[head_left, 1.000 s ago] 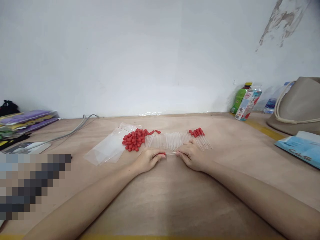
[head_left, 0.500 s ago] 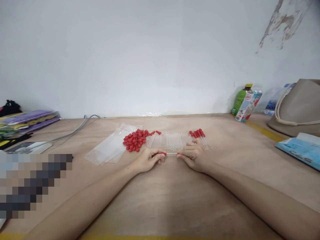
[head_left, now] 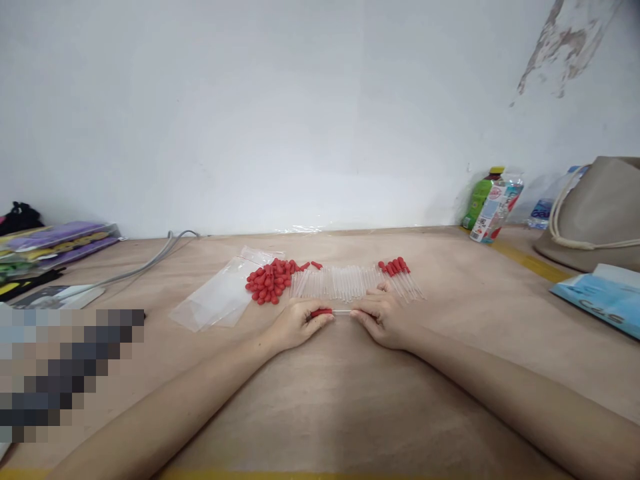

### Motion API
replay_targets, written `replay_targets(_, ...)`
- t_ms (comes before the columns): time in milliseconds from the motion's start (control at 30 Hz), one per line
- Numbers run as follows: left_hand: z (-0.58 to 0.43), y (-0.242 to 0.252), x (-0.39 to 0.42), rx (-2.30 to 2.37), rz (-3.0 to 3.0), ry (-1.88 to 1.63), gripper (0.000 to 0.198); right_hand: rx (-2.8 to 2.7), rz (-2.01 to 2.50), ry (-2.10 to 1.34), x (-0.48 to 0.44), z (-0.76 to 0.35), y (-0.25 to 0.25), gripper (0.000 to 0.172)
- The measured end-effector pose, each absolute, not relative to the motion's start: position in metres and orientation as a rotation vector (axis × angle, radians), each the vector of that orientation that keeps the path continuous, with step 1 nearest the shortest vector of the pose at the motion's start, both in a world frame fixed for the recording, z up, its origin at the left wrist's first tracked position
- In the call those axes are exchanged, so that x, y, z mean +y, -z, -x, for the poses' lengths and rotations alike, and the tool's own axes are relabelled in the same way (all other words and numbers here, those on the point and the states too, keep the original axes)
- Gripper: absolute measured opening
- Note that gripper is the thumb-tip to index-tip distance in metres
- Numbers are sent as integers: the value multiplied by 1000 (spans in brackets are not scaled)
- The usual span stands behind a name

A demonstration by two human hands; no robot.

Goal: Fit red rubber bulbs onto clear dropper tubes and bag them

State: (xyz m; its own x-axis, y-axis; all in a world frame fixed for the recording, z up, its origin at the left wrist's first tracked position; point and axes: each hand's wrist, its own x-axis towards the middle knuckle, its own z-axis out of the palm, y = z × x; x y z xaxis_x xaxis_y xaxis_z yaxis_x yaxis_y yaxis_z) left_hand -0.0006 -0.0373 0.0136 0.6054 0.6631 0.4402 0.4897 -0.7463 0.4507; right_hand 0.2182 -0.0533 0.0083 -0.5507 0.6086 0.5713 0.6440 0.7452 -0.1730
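Observation:
My left hand [head_left: 303, 323] is closed on a red rubber bulb [head_left: 323, 312], pinched between thumb and fingers. A thin clear dropper tube [head_left: 343, 312] runs from the bulb's right end to my right hand [head_left: 383, 317], whose thumb and fingers close on it. Just behind lies a row of clear tubes [head_left: 345, 283] side by side. A heap of loose red bulbs [head_left: 270, 280] sits behind my left hand. Several droppers with red bulbs on their tubes [head_left: 396, 267] lie at the right end of the row.
Clear plastic bags [head_left: 213, 297] lie left of the heap. Farther left are a grey cable [head_left: 150, 259] and packaged purple items [head_left: 65, 240]. Bottles [head_left: 487, 203], a beige bag [head_left: 595, 213] and a blue packet [head_left: 597, 300] stand or lie at the right. A wall closes off the back.
My right hand has shifted slightly left, and the visible stretch of tube is shorter. The left fingers have rearranged, so more of the red bulb shows.

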Motion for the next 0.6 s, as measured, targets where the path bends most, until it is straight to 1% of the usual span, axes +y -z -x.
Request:
replay_targets(433, 1, -12, -36, 867, -2610, -885, 19, -2405, 1103, -266, -56, -212, -16, 33)
replay_targets(600, 1, -11, -35, 832, -2568, -924, 19, -2542, 1021, -115, -59, -217, -30, 31)
